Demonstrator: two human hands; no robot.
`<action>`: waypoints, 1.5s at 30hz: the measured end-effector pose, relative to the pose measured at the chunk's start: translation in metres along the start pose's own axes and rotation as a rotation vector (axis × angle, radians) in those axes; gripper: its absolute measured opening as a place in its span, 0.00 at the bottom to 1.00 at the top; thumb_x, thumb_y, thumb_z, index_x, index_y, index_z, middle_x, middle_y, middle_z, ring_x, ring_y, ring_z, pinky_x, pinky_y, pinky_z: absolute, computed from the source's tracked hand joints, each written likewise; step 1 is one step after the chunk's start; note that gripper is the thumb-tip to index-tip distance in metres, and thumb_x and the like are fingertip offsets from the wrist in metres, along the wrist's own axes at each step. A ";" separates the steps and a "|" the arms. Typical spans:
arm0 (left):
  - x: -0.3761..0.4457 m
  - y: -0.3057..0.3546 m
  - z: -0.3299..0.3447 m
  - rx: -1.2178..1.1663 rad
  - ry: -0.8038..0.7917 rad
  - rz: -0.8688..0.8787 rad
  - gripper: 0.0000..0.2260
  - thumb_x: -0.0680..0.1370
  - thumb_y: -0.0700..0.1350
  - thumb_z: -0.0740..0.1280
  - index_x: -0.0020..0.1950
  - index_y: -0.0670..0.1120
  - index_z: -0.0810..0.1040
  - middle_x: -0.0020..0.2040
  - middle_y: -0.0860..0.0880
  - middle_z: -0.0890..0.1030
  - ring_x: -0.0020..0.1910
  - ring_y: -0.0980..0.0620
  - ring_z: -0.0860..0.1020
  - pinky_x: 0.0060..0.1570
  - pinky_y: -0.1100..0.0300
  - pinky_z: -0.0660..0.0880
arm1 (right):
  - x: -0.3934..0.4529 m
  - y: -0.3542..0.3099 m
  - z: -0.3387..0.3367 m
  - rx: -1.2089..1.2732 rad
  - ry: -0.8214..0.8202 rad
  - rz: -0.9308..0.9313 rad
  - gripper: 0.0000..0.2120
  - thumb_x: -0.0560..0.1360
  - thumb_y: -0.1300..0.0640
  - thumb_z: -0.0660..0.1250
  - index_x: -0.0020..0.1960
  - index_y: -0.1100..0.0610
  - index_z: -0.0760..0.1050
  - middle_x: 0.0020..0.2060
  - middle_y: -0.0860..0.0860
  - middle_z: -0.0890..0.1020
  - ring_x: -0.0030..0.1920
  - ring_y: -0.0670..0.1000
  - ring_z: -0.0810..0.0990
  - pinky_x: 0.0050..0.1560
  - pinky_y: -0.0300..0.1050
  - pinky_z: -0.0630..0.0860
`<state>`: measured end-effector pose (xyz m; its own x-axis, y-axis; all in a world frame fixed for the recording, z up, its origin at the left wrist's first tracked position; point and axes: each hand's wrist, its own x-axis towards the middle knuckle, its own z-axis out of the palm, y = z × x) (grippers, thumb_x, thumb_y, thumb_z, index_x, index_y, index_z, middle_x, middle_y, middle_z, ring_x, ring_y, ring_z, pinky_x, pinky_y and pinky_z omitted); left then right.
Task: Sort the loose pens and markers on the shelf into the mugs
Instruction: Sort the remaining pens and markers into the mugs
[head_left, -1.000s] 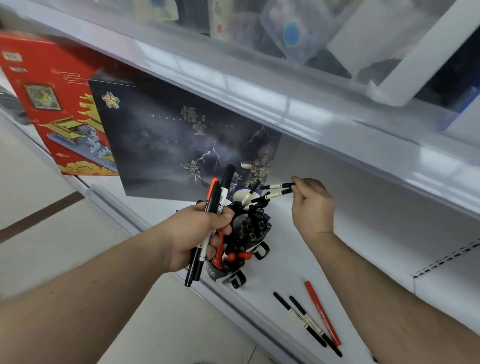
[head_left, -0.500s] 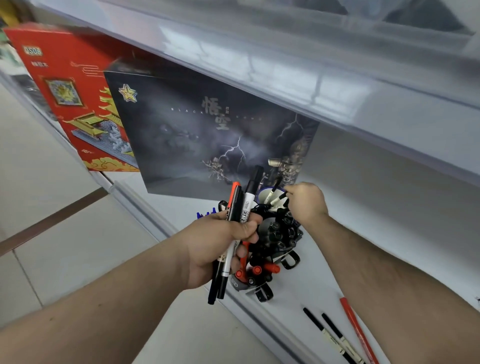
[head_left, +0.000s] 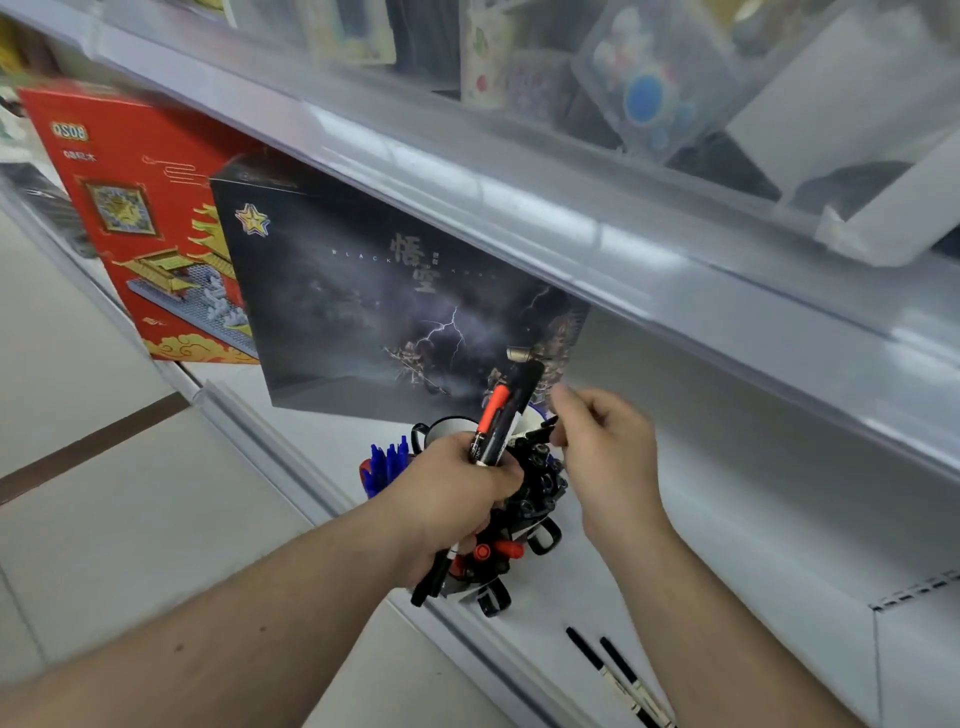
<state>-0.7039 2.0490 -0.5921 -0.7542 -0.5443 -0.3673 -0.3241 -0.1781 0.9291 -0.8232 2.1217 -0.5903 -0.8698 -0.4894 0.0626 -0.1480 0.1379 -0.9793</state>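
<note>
Pens (head_left: 497, 422), a mixed bundle, stand clenched in the left hand (head_left: 457, 493) over the mugs (head_left: 524, 519). Right hand (head_left: 605, 447) hovers beside, fingers curled; its grip I cannot tell. Sorting is mid-way: two pens (head_left: 618, 675) lie loose on the shelf (head_left: 727, 545). Next, pinch one pen from the bundle and drop it in its matching mug.

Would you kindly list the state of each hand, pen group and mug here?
Left hand: grips a bundle of markers.
Right hand: fingers curled over the mugs; contents unclear.
Black pens: lying loose on the shelf.
Blue pens: standing in a mug.
</note>
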 end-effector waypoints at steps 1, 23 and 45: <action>-0.003 0.002 0.004 0.040 -0.006 0.039 0.03 0.79 0.40 0.65 0.45 0.44 0.74 0.30 0.46 0.69 0.26 0.51 0.66 0.25 0.62 0.65 | -0.016 -0.009 -0.002 0.024 -0.061 0.018 0.15 0.72 0.48 0.71 0.30 0.54 0.76 0.26 0.46 0.78 0.28 0.48 0.73 0.34 0.42 0.70; -0.027 0.028 0.000 -0.324 -0.399 -0.091 0.11 0.70 0.42 0.70 0.52 0.44 0.81 0.38 0.46 0.79 0.29 0.54 0.73 0.21 0.68 0.62 | -0.045 -0.037 -0.077 0.246 -0.181 0.110 0.10 0.78 0.70 0.64 0.51 0.59 0.80 0.31 0.51 0.81 0.30 0.49 0.77 0.34 0.41 0.78; 0.004 -0.015 -0.047 -0.186 0.139 -0.124 0.08 0.80 0.41 0.67 0.51 0.37 0.82 0.45 0.39 0.81 0.28 0.52 0.68 0.22 0.65 0.65 | 0.110 0.102 0.016 -0.560 -0.072 -0.156 0.14 0.79 0.67 0.57 0.63 0.61 0.73 0.49 0.60 0.80 0.48 0.62 0.79 0.46 0.49 0.77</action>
<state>-0.6752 2.0111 -0.6052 -0.6250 -0.6143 -0.4816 -0.2889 -0.3911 0.8738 -0.9263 2.0681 -0.6866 -0.7864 -0.5950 0.1659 -0.5151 0.4837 -0.7076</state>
